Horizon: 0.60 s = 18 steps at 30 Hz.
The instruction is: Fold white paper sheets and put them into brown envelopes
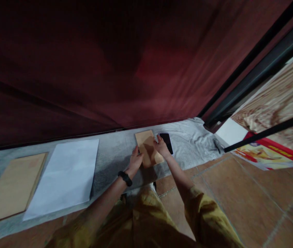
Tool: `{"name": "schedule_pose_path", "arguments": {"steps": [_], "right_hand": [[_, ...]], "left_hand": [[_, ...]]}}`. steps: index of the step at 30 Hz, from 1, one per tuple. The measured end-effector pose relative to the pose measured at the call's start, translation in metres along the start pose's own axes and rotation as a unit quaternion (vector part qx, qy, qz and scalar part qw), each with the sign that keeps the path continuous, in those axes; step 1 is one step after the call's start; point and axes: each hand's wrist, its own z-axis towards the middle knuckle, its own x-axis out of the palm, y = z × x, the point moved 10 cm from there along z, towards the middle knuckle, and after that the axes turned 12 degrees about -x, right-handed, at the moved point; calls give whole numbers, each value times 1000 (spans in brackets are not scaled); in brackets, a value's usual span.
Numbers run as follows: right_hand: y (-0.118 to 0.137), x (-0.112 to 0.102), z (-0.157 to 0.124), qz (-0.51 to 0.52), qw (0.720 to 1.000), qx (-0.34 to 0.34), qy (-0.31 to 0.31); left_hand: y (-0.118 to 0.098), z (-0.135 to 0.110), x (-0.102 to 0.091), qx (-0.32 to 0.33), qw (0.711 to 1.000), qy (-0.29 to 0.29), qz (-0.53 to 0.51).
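Observation:
A small brown paper envelope [148,146] lies on the grey cloth in front of me, with a shadow across it. My left hand [136,159], with a black band on the wrist, holds its left edge, fingers bent against the side. On the opposite edge is my right hand [161,146], its fingers curled at the paper. Just beyond the right hand, a dark-screened phone [166,142] rests on the cloth. The undersides of the fingers are hidden.
Grey cloth [115,151] runs along the foot of a dark red curtain [84,86]. To the left lie a stack of white paper [66,175] and large brown envelopes [14,186]. Black poles [250,75] and a printed box [270,151] stand right, beside floor tiles [255,193].

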Motion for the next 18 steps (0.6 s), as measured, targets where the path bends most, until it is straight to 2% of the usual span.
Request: {"name": "schedule_pose_path", "arguments": {"steps": [2,4,6,8,10,12,15,18], "right_hand": [[-10,-15,-23,10,1000,7,-26],[-20,-27,-56,25,998,7,-53],[-24,-36,-94,60,993,-17,-99],[-32,-35,-128,45,992,0,-114],[-37,-29,-150,27,993,18,-111],[-40,-23,-157,16,994,27,-102],[-40,-15,-151,-18,998,30,-57],[-40,-10,-141,-47,998,27,-12]], "left_hand": [[9,-15,-5,36,998,5,44],[9,-39,-1,151,977,17,150],[18,-58,4,219,948,19,228],[28,-68,7,245,928,13,281],[33,-70,11,257,912,9,319],[32,-69,14,262,899,8,351],[24,-67,17,252,876,-1,411],[15,-69,19,238,831,-32,501]]}}
